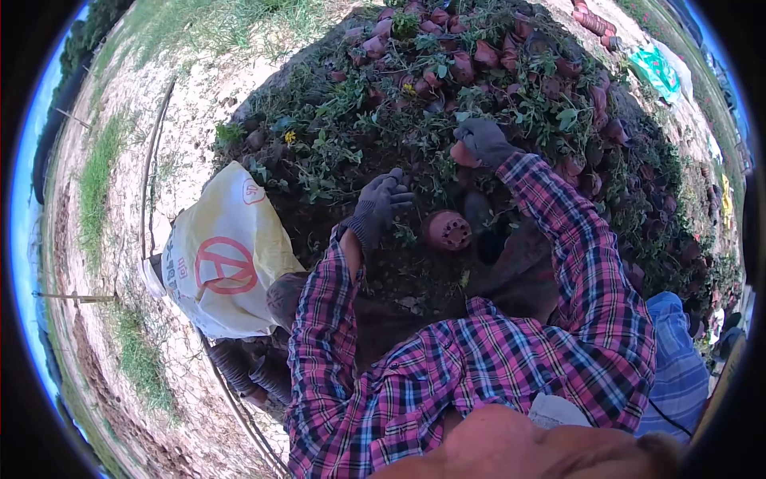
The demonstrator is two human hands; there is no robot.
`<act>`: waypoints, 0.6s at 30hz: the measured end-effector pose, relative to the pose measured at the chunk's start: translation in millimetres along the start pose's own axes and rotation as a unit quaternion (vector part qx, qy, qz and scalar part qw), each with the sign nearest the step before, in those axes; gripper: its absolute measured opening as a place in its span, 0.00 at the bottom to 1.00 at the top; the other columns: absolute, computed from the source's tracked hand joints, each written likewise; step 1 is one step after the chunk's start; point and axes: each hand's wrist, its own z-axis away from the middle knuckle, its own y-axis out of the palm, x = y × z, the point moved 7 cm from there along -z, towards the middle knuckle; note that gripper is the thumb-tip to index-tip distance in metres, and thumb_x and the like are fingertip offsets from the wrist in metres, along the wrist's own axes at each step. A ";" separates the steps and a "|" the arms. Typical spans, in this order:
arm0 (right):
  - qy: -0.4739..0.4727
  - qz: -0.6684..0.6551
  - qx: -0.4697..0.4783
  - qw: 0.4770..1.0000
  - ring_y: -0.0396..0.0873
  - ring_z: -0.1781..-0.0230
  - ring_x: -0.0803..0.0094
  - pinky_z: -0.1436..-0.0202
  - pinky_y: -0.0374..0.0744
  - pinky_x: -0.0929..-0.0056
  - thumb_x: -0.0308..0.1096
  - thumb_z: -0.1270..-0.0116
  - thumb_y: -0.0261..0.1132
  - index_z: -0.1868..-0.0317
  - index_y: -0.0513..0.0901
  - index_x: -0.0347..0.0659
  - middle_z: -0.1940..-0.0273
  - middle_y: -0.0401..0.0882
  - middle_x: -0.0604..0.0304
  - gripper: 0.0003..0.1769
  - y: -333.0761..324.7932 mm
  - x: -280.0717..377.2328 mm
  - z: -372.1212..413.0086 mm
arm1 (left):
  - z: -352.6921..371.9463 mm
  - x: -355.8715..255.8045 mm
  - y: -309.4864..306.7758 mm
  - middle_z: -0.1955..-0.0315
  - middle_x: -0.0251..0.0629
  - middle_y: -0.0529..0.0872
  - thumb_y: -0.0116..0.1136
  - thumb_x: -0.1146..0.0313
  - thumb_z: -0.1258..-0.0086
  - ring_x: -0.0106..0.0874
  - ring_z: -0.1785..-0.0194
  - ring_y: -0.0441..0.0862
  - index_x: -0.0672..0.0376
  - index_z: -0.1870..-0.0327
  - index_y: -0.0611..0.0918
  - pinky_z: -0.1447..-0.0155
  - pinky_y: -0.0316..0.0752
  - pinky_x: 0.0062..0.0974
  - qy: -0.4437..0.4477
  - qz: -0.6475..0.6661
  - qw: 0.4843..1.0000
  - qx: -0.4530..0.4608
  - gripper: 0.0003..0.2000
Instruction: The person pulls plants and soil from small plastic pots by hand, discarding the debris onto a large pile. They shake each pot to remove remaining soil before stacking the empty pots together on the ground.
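My right hand, in a dark grey glove, is closed on a reddish plastic plant pot, mostly hidden under the palm. It is at the near edge of a heap of uprooted plants. My left hand, gloved alike, hangs over dark soil to the left with its fingers stretched out and nothing in them. Between my hands and nearer my body, another reddish plant pot lies with its holed base showing.
A white and yellow sack with a red printed A stands at my left. Several black pots lie below it. More reddish pots are mixed into the heap. A green plastic bag lies at the far right.
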 end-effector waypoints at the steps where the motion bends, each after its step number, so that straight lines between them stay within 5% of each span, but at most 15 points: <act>1: 0.034 -0.053 -0.010 0.998 0.78 0.73 0.58 0.67 0.74 0.64 0.43 0.40 0.61 0.67 0.79 0.38 0.76 0.78 0.53 0.15 -13.5 22.2 0.6 | -8.0 4.2 -4.1 0.67 0.37 0.75 0.40 0.66 0.27 0.33 0.64 0.77 0.59 0.56 0.70 0.57 0.77 0.33 -0.007 -0.008 1.000 0.009 0.08; 4: 0.111 -0.296 0.050 0.947 0.75 0.76 0.73 0.69 0.73 0.72 0.40 0.37 0.61 0.66 0.78 0.37 0.79 0.75 0.58 0.13 -31.0 85.7 -3.4 | -7.9 3.6 3.1 0.58 0.42 0.77 0.40 0.61 0.27 0.37 0.57 0.78 0.57 0.50 0.71 0.51 0.75 0.39 0.007 0.022 0.998 0.060 0.13; 6: 0.000 -0.298 0.049 0.953 0.72 0.76 0.79 0.70 0.72 0.76 0.38 0.36 0.60 0.66 0.77 0.38 0.78 0.74 0.61 0.11 -30.7 126.7 -4.8 | 0.7 -28.6 16.0 0.53 0.45 0.75 0.42 0.50 0.31 0.38 0.51 0.76 0.59 0.46 0.68 0.46 0.73 0.37 0.251 -0.325 0.897 0.166 0.22; 8: -0.070 -0.338 0.100 0.933 0.69 0.75 0.82 0.69 0.72 0.78 0.37 0.35 0.59 0.64 0.77 0.39 0.77 0.74 0.64 0.09 -15.4 157.8 0.4 | 14.4 -42.8 13.9 0.49 0.46 0.74 0.41 0.46 0.31 0.36 0.46 0.73 0.61 0.43 0.66 0.41 0.69 0.35 0.332 -0.436 0.819 0.171 0.27; 9: -0.084 -0.372 0.153 0.912 0.69 0.75 0.82 0.69 0.71 0.78 0.37 0.35 0.59 0.63 0.76 0.39 0.75 0.74 0.64 0.09 -1.6 169.0 5.2 | 19.1 -51.4 7.8 0.48 0.46 0.73 0.38 0.48 0.30 0.34 0.44 0.72 0.62 0.42 0.66 0.39 0.66 0.34 0.309 -0.388 0.858 0.133 0.26; 10: -0.097 -0.403 0.208 0.886 0.68 0.74 0.82 0.68 0.71 0.78 0.36 0.35 0.59 0.63 0.76 0.40 0.74 0.75 0.65 0.08 11.6 177.8 9.1 | 31.8 -53.2 23.3 0.47 0.45 0.73 0.38 0.48 0.30 0.32 0.44 0.71 0.64 0.42 0.65 0.37 0.64 0.32 0.171 -0.052 0.946 0.272 0.27; 11: -0.089 -0.408 0.250 0.874 0.69 0.71 0.83 0.66 0.71 0.80 0.36 0.35 0.59 0.60 0.77 0.40 0.71 0.75 0.69 0.09 23.3 178.4 11.0 | 46.2 -54.9 38.6 0.46 0.43 0.73 0.38 0.48 0.30 0.30 0.43 0.70 0.66 0.42 0.65 0.36 0.62 0.30 -0.015 0.289 0.903 0.319 0.28; 14: -0.008 -0.483 0.360 0.798 0.69 0.68 0.84 0.63 0.71 0.81 0.37 0.35 0.60 0.59 0.77 0.39 0.69 0.74 0.71 0.10 36.0 175.4 11.6 | 22.4 -49.2 -25.7 0.48 0.40 0.73 0.46 0.49 0.32 0.32 0.44 0.71 0.62 0.41 0.65 0.37 0.64 0.32 0.108 0.214 0.957 0.161 0.27; 18: -0.022 -0.464 0.425 0.777 0.70 0.67 0.84 0.62 0.70 0.83 0.37 0.36 0.61 0.51 0.76 0.41 0.66 0.74 0.70 0.15 54.9 173.7 17.1 | 56.5 -70.9 -12.2 0.51 0.38 0.74 0.59 0.63 0.38 0.33 0.47 0.73 0.54 0.42 0.68 0.41 0.69 0.33 0.230 0.095 0.965 0.079 0.23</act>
